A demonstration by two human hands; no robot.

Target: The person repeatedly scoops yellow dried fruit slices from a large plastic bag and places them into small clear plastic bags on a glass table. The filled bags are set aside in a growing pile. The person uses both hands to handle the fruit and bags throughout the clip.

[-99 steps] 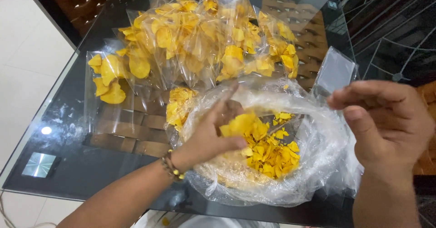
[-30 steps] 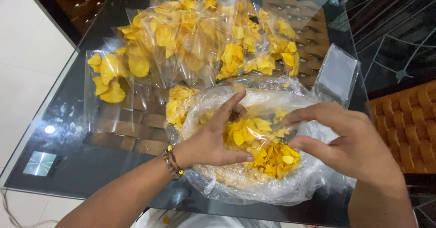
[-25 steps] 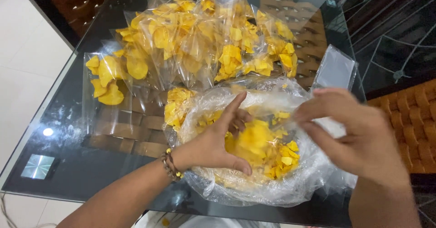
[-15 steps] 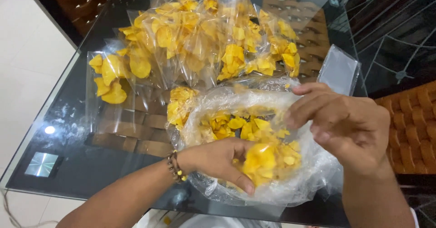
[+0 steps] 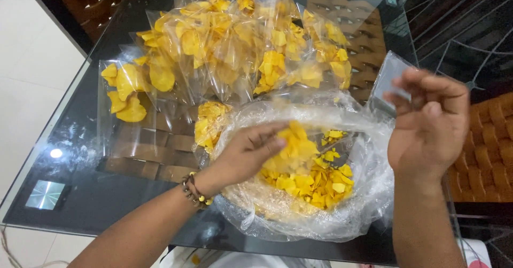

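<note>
The left hand (image 5: 247, 153), with a bracelet of dark and yellow beads (image 5: 194, 190) on its wrist, is inside a big open bag of thin, crinkled clear plastic (image 5: 368, 193) that lies on a dark glass table (image 5: 80, 156). Its fingers are curled together around a loose handful of yellow chips (image 5: 295, 145), thin, curved and irregular in shape. More of these chips, mostly small broken pieces, lie in a heap (image 5: 315, 180) at the bottom of the big bag, just beside the hand. The right hand (image 5: 427, 124) is lifted above the right edge of the big bag; its fingers are bent and pressed together on one small, flat, empty pouch of smooth clear plastic (image 5: 389, 81). Behind the big bag, a group of small clear pouches filled with yellow chips (image 5: 240, 44) lies crowded on the glass; they overlap, so I cannot count them exactly. One filled pouch (image 5: 128, 94) lies apart at the left, and one more (image 5: 209, 124) touches the big bag. Under the glass a brown woven surface (image 5: 155, 153) is visible.
</note>
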